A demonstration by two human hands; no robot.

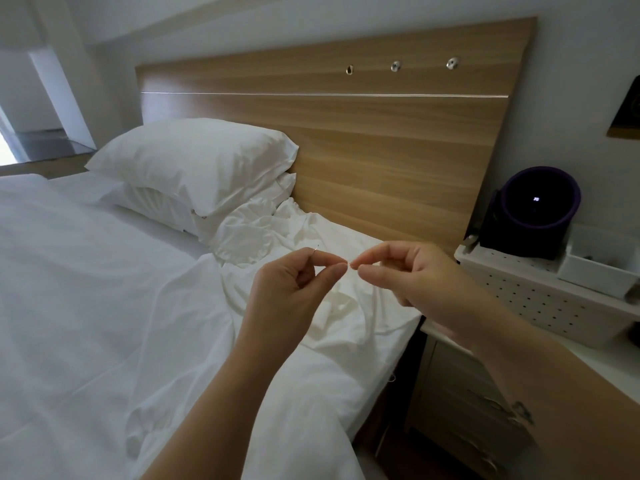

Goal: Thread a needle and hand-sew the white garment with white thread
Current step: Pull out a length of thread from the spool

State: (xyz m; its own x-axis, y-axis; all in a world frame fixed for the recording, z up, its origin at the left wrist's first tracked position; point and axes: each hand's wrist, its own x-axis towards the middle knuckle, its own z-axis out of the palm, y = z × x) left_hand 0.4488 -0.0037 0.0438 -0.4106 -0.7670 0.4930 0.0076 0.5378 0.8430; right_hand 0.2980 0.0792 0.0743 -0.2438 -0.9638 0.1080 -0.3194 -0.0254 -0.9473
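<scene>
Over the rumpled white bed (104,289), the left hand (294,289) pinches a needle (315,250). The right hand (412,275) pinches thread (352,266) just beside it.

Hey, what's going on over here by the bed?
A person holds both hands up over a bed, fingertips nearly meeting. The left hand pinches something thin, apparently the needle; the right hand pinches what looks like a thread end toward it. Crumpled white cloth lies on the bed below. Threading seems under way; sewing has not begun.
</scene>
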